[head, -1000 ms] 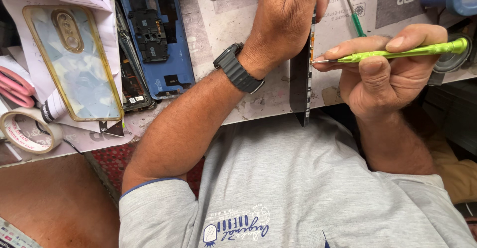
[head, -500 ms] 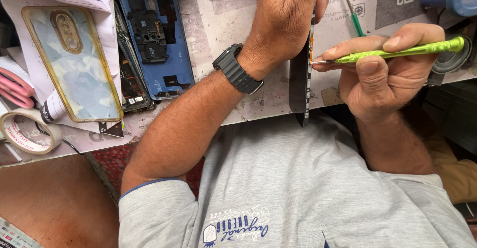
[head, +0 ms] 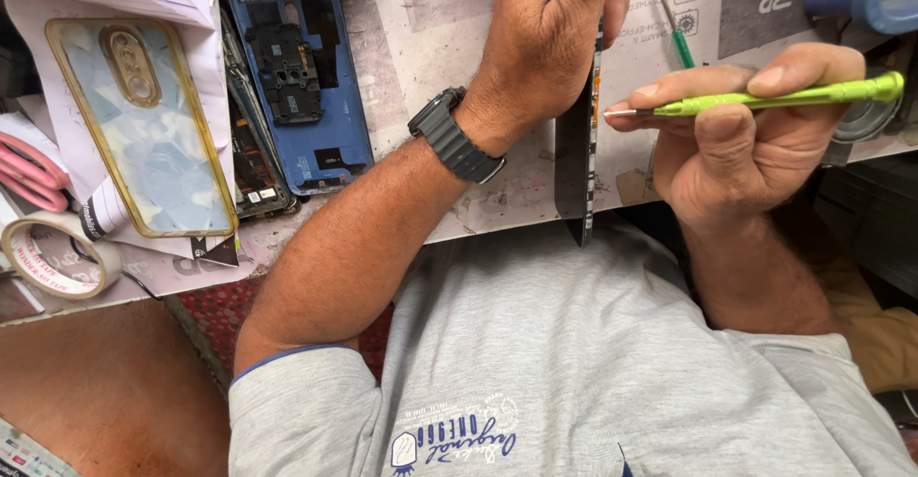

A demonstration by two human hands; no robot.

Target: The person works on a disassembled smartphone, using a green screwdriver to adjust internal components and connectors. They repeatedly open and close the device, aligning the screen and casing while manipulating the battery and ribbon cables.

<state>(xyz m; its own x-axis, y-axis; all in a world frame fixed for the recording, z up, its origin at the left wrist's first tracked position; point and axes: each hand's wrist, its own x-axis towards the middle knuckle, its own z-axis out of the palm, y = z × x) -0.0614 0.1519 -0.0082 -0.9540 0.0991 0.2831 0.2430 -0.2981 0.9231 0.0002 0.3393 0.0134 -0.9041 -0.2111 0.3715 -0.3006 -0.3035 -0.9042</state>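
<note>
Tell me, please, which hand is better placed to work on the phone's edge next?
Probably the right hand: it holds the green screwdriver, tip at the phone edge; the left hand grips the phone.

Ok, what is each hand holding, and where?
Left hand grips the phone, stood on edge, by its upper end; right hand pinches the green screwdriver along its handle.

1. Grey short-sleeved cotton T-shirt (head: 593,343), blue trim at sleeve hem, blue printed emblem and script on chest.
2. Black ribbed-band wristwatch (head: 454,135) on left wrist.
3. Left hand (head: 550,28) bare, ringless.
4. Right hand (head: 741,142) bare, forearm hairy.
</note>
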